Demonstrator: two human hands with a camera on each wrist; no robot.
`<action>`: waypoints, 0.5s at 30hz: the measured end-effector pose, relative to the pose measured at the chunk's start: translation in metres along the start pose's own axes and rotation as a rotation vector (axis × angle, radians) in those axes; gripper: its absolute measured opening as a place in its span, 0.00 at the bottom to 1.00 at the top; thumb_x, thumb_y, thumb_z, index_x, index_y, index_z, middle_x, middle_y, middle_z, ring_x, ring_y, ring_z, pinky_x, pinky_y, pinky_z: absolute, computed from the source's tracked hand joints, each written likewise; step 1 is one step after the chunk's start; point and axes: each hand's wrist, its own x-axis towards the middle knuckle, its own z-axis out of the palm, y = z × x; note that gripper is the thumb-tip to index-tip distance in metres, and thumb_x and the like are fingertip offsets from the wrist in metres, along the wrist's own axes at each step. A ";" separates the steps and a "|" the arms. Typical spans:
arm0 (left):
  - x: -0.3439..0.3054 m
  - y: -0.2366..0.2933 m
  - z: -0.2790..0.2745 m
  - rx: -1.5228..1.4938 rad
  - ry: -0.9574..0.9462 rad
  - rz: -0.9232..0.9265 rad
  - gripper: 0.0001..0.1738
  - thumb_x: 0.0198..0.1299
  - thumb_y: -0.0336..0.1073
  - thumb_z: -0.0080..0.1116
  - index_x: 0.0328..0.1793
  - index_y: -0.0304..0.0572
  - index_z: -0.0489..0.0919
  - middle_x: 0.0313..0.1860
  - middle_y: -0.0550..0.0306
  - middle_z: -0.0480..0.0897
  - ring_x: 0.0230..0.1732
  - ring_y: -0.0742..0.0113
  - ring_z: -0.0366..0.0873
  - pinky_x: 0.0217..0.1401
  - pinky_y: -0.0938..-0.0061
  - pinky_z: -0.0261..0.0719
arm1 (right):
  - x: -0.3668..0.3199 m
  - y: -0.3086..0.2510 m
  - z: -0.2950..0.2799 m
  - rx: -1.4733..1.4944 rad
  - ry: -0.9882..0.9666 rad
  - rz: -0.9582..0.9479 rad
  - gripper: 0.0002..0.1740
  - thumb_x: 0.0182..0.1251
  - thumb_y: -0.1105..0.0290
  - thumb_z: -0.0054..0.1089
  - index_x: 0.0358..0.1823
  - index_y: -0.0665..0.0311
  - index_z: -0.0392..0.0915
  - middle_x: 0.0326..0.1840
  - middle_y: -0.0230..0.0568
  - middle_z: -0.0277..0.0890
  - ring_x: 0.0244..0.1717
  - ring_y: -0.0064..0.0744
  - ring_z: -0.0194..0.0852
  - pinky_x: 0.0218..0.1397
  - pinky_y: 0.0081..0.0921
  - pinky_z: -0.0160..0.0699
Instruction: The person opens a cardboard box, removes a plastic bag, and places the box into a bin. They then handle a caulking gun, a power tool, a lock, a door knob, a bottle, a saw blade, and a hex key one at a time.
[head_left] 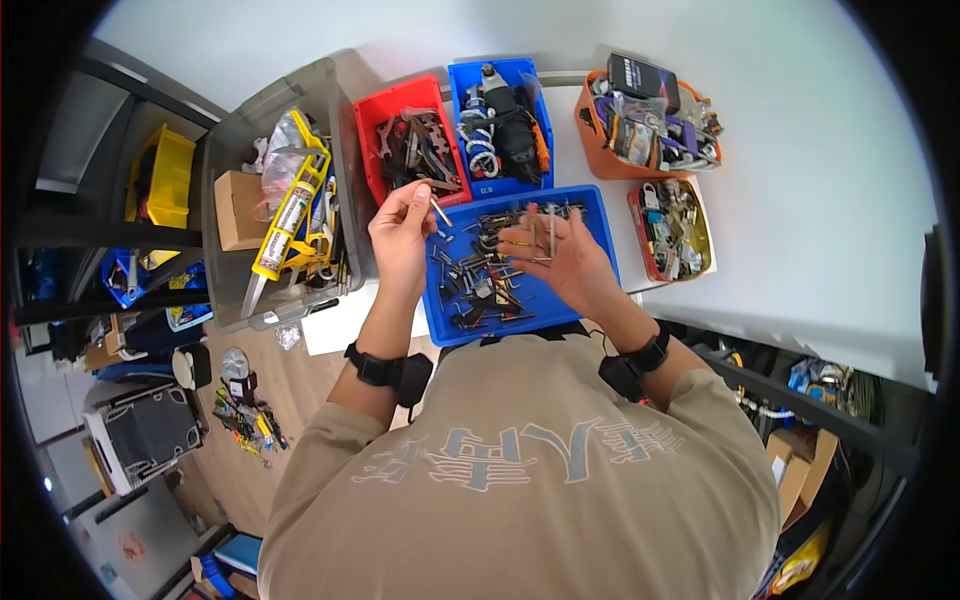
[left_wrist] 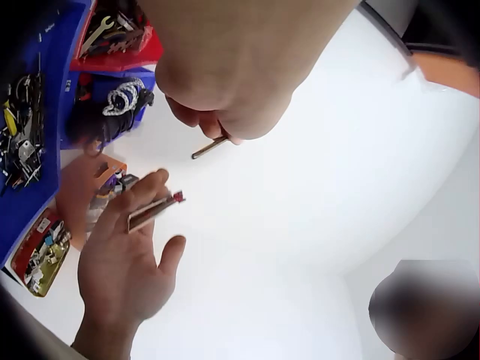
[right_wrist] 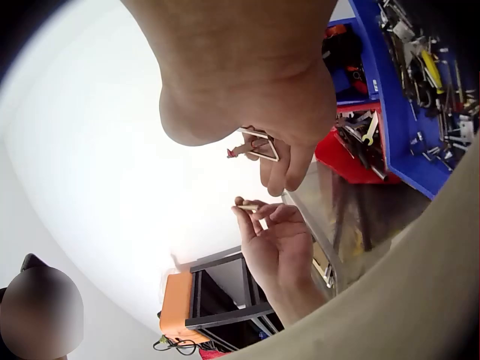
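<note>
The left hand (head_left: 402, 240) pinches a thin brass-coloured rod (head_left: 441, 213) between thumb and fingertips, above the left part of a blue tray (head_left: 607, 235). In the left wrist view, the rod (left_wrist: 209, 148) sticks out from the left hand's fingertips. Palm up over the tray's right side is the right hand (head_left: 572, 268), thumb apart from the fingers. Several slim metal pieces (left_wrist: 148, 213) lie across its fingers, one with a red end. The right wrist view shows these pieces (right_wrist: 262, 147) beside its fingers. Bolts and small tools (head_left: 485, 285) fill the tray.
Behind the tray stand a red bin (head_left: 367, 120) of wrenches and a blue bin (head_left: 542, 75) with a power tool. A grey crate (head_left: 225, 285) holding a caulking gun is at left. An orange basket (head_left: 597, 150) and a red tin (head_left: 650, 265) stand at right.
</note>
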 end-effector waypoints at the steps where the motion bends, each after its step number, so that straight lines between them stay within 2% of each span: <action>1: 0.010 -0.011 -0.003 0.051 0.046 0.006 0.12 0.74 0.37 0.64 0.55 0.37 0.86 0.36 0.65 0.84 0.33 0.82 0.75 0.36 0.83 0.72 | -0.002 -0.004 -0.007 0.004 -0.018 0.004 0.38 0.85 0.38 0.22 0.68 0.61 0.69 0.71 0.54 0.75 0.71 0.49 0.75 0.73 0.44 0.71; 2: 0.019 -0.023 -0.005 0.156 0.100 -0.030 0.11 0.74 0.37 0.64 0.54 0.40 0.87 0.36 0.67 0.84 0.34 0.82 0.75 0.35 0.83 0.71 | -0.004 -0.007 -0.015 0.025 0.012 0.001 0.37 0.85 0.38 0.22 0.68 0.61 0.70 0.71 0.54 0.75 0.71 0.49 0.75 0.73 0.44 0.71; 3: 0.028 -0.034 -0.005 0.260 0.159 -0.036 0.10 0.73 0.36 0.65 0.51 0.37 0.88 0.31 0.67 0.82 0.30 0.82 0.74 0.32 0.83 0.69 | -0.008 -0.009 -0.023 0.046 0.045 0.000 0.37 0.85 0.38 0.22 0.68 0.61 0.70 0.71 0.54 0.74 0.71 0.49 0.75 0.72 0.44 0.71; 7: 0.072 -0.109 -0.034 0.450 0.339 -0.060 0.11 0.69 0.36 0.67 0.48 0.34 0.89 0.28 0.63 0.84 0.30 0.77 0.78 0.34 0.78 0.75 | -0.022 -0.015 -0.051 0.039 0.110 0.025 0.37 0.85 0.38 0.22 0.68 0.62 0.69 0.70 0.56 0.75 0.70 0.51 0.76 0.70 0.45 0.75; 9: 0.095 -0.130 -0.049 0.512 0.418 -0.069 0.12 0.68 0.36 0.68 0.47 0.33 0.89 0.28 0.62 0.85 0.30 0.75 0.79 0.35 0.75 0.77 | -0.030 -0.019 -0.060 0.033 0.129 0.036 0.37 0.85 0.38 0.23 0.68 0.62 0.69 0.70 0.56 0.75 0.70 0.51 0.75 0.69 0.45 0.75; 11: 0.123 -0.136 -0.058 0.578 0.508 0.087 0.15 0.67 0.39 0.68 0.47 0.31 0.89 0.28 0.59 0.86 0.30 0.74 0.81 0.37 0.71 0.79 | -0.037 -0.023 -0.069 0.023 0.149 0.043 0.37 0.85 0.38 0.23 0.68 0.62 0.68 0.70 0.55 0.75 0.70 0.51 0.75 0.69 0.44 0.76; 15: 0.165 -0.097 -0.055 0.800 0.519 0.148 0.22 0.71 0.46 0.62 0.53 0.30 0.86 0.33 0.47 0.89 0.32 0.62 0.84 0.42 0.63 0.79 | -0.043 -0.032 -0.082 0.040 0.131 0.035 0.37 0.85 0.38 0.24 0.69 0.61 0.68 0.71 0.56 0.74 0.71 0.50 0.75 0.70 0.44 0.75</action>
